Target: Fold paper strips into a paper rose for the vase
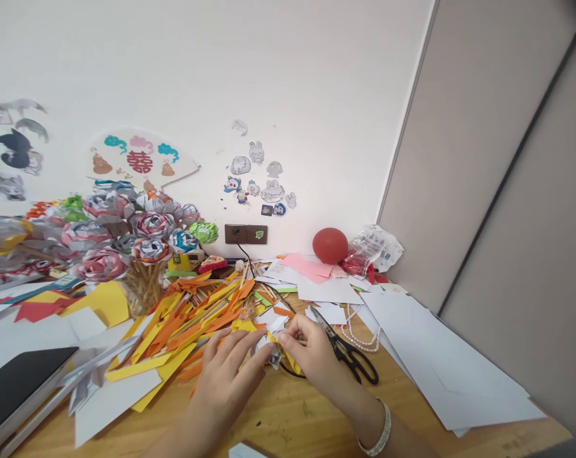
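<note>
Both my hands meet at the middle of the wooden table (292, 413), working a small crumpled piece of white and yellow paper (274, 346). My left hand (225, 375) lies over its left side with fingers curled onto it. My right hand (311, 353), with a pearl bracelet on the wrist, pinches its right edge. A pile of orange and yellow paper strips (192, 318) lies just left of the hands. Black scissors (347, 350) rest right beside my right hand.
Paper roses on sticks (125, 235) stand at the back left. A red ball (330, 245), a plastic bag (376, 248), a pearl strand (364, 340) and white sheets (440, 369) lie right. A dark tablet (20, 381) sits at the left edge.
</note>
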{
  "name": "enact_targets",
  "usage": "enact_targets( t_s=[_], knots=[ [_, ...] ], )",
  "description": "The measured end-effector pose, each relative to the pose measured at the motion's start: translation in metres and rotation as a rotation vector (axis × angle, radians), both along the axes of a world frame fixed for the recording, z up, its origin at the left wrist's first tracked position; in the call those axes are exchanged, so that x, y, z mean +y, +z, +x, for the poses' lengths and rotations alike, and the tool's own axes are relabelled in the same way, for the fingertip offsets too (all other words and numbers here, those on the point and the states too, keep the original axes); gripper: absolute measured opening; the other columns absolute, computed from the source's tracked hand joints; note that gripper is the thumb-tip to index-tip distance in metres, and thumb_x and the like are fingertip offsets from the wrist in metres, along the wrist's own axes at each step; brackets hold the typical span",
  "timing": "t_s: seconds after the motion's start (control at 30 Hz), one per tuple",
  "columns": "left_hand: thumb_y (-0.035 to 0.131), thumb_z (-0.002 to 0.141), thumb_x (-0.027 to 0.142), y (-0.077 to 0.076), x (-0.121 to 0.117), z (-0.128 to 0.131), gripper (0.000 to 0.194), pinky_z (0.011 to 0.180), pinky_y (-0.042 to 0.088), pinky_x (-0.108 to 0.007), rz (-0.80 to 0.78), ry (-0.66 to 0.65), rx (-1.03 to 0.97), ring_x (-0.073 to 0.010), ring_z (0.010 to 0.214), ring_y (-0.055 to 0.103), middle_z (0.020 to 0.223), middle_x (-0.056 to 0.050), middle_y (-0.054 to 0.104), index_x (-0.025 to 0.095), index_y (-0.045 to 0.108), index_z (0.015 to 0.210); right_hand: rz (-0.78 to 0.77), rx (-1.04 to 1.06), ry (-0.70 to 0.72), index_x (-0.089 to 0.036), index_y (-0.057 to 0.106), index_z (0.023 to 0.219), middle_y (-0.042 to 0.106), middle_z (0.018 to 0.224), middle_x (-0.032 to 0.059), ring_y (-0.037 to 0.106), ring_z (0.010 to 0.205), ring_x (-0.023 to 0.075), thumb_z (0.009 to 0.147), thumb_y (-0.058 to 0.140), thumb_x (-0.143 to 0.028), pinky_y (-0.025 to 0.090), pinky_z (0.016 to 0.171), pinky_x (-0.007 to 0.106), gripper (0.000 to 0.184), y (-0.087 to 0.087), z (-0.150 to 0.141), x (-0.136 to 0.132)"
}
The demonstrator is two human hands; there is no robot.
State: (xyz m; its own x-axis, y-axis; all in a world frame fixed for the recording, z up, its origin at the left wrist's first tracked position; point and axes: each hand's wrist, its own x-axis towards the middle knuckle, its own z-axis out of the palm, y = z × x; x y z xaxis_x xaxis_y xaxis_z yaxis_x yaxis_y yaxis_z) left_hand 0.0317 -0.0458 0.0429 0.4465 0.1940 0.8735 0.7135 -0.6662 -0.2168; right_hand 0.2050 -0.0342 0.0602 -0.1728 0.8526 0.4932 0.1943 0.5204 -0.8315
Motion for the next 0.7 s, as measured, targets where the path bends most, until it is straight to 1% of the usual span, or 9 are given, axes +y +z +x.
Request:
enact_targets(
  t_s=[0.13,0.27,0.43,0.53,0.63,0.7],
  knots=[
    [0.052,0.085,0.009,-0.002,-0.001,-0.001,0.022,0.083,0.037,-0.044,-0.019,0.007,0.037,-0.0234,0.084,0.061,0.095,-0.009,0.072,0.02,0.061,0.101,-0.137,-0.026,0.059,-0.02,0.043,0.063,0.043,0.058,-0.0041,0.042,0.053,0.0111,0.074,0.054,-0.041,0.036,0.052,0.024,0.027,0.001,0.004,0.005],
    [0.053,0.084,0.009,-0.003,-0.002,0.0,0.022,0.084,0.037,-0.044,-0.025,0.015,0.05,-0.0233,0.086,0.061,0.096,-0.009,0.072,0.02,0.061,0.102,-0.187,-0.017,0.1,-0.019,0.043,0.063,0.041,0.058,-0.0043,0.038,0.054,0.0103,0.075,0.056,-0.045,0.031,0.051,0.024,0.031,0.004,0.008,0.007],
    [0.053,0.083,0.008,-0.005,-0.001,0.001,0.025,0.086,0.036,-0.044,-0.046,0.027,0.049,-0.0236,0.087,0.062,0.097,-0.009,0.072,0.02,0.059,0.104,-0.269,0.018,0.14,-0.018,0.045,0.064,0.041,0.059,-0.0045,0.037,0.054,0.0096,0.073,0.06,-0.047,0.028,0.05,0.023,0.034,0.004,0.009,0.008],
    [0.054,0.082,0.011,-0.006,0.003,-0.002,0.025,0.085,0.037,-0.042,-0.096,0.043,0.024,-0.0242,0.088,0.062,0.099,-0.01,0.071,0.019,0.057,0.106,-0.28,0.084,0.163,-0.018,0.047,0.068,0.044,0.06,-0.0046,0.039,0.055,0.0097,0.072,0.063,-0.047,0.03,0.051,0.022,0.033,0.001,0.011,0.012],
    [0.056,0.081,0.014,-0.008,0.008,-0.004,0.03,0.085,0.037,-0.04,-0.176,0.053,-0.008,-0.024,0.089,0.062,0.1,-0.009,0.071,0.018,0.052,0.11,-0.26,0.126,0.121,-0.018,0.051,0.074,0.046,0.062,-0.005,0.042,0.057,0.0103,0.07,0.067,-0.042,0.032,0.054,0.022,0.03,-0.002,0.015,0.016],
    [0.058,0.08,0.016,-0.01,0.011,-0.005,0.032,0.085,0.037,-0.039,-0.216,0.06,-0.018,-0.0233,0.088,0.062,0.099,-0.008,0.071,0.018,0.049,0.111,-0.262,0.153,0.112,-0.018,0.051,0.075,0.048,0.064,-0.005,0.044,0.059,0.0108,0.068,0.07,-0.04,0.033,0.055,0.021,0.029,-0.003,0.016,0.018]
  ],
)
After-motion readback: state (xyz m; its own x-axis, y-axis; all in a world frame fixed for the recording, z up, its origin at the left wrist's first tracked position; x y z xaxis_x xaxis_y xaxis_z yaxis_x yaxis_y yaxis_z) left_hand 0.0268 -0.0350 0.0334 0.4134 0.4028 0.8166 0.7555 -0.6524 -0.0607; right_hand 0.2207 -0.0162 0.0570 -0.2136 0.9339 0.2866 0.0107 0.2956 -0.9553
